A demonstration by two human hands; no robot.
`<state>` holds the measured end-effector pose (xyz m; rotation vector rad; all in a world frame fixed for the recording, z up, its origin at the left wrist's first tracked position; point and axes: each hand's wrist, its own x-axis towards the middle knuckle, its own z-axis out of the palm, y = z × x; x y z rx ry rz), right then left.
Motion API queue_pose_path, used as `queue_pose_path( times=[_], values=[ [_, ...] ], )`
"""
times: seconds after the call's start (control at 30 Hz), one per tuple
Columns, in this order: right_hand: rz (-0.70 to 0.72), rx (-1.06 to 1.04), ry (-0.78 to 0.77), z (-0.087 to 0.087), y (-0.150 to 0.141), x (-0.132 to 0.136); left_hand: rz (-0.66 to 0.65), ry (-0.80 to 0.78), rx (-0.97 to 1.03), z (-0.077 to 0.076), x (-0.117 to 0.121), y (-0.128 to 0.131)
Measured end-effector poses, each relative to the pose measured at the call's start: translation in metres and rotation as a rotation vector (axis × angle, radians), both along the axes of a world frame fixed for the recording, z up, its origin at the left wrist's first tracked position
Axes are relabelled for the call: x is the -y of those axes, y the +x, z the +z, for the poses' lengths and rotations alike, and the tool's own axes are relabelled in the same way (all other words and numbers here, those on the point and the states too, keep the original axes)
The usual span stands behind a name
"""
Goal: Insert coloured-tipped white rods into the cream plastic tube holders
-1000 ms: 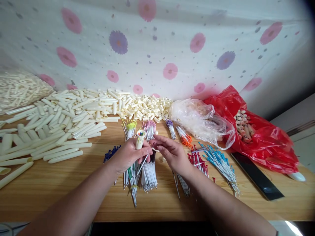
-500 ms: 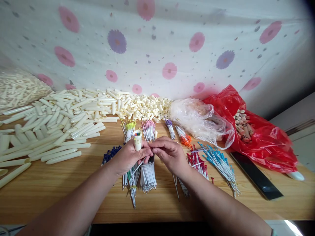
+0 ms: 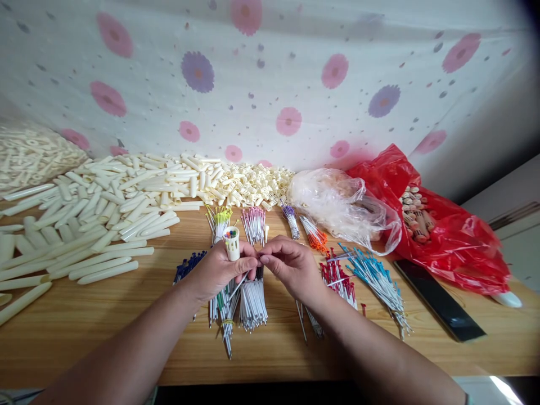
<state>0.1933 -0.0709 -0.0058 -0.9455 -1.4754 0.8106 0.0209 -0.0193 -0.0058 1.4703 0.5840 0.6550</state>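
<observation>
My left hand (image 3: 223,267) is closed round a cream slotted pen barrel (image 3: 232,244), whose open top shows several coloured refill ends. A thin white pen refill (image 3: 241,281) sticks out below its fingers. My right hand (image 3: 291,264) is pinched, fingertips meeting those of the left; what lies between them is too small to make out. Under and around the hands lie bundles of pen refills: yellow (image 3: 221,216), pink (image 3: 253,219), dark blue (image 3: 188,267) and white-stemmed ones (image 3: 253,306) with their coloured ends hidden. Red refills (image 3: 340,278) and light blue refills (image 3: 375,281) lie right of my right hand.
Cream pen tubes (image 3: 97,225) heap up on the left, with smaller slotted pieces (image 3: 253,183) at the back. Purple refills (image 3: 290,219), orange refills (image 3: 314,235), a clear plastic bag (image 3: 337,202), a red bag (image 3: 455,242) and a black phone (image 3: 439,301) lie to the right.
The slotted barrel in my left hand has tilted slightly to the left and moved a little lower. Both hands stay together at the fingertips.
</observation>
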Motion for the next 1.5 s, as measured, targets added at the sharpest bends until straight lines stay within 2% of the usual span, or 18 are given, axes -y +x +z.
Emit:
queue_pose_path(
  times=[0.13,0.23,0.33,0.43,0.53,0.63,0.77,0.93,1.23,1.4,1.5],
  values=[
    [-0.017,0.054,0.046,0.004,-0.001,0.001,0.03,0.048,-0.038,0.001,0.002,0.002],
    [-0.06,0.129,0.111,0.014,0.005,0.006,0.109,0.195,-0.107,0.003,0.001,0.002],
    [-0.216,0.127,0.255,0.035,0.017,0.019,0.229,0.403,-0.168,0.007,-0.002,0.0],
    [-0.343,0.108,0.493,0.061,0.023,0.039,0.27,0.537,-0.145,0.01,-0.004,-0.002],
    [-0.3,0.234,0.622,0.081,0.021,0.055,0.254,0.585,-0.108,0.012,-0.003,-0.002],
    [-0.2,0.396,0.608,0.089,0.015,0.06,0.238,0.608,-0.097,0.012,-0.002,-0.001],
    [-0.168,0.515,0.621,0.088,0.007,0.054,0.226,0.65,-0.114,0.01,-0.002,-0.001],
    [-0.189,0.532,0.703,0.076,-0.003,0.042,0.215,0.718,-0.108,0.008,-0.002,-0.001],
    [-0.27,0.542,0.557,0.047,-0.004,0.027,0.182,0.882,-0.14,0.007,0.0,-0.008],
    [-0.351,0.531,0.55,0.044,0.0,0.027,0.231,0.959,-0.163,0.006,0.0,-0.006],
    [-0.352,0.528,0.532,0.046,0.0,0.027,0.293,1.047,-0.163,0.006,0.0,-0.005]
  ],
)
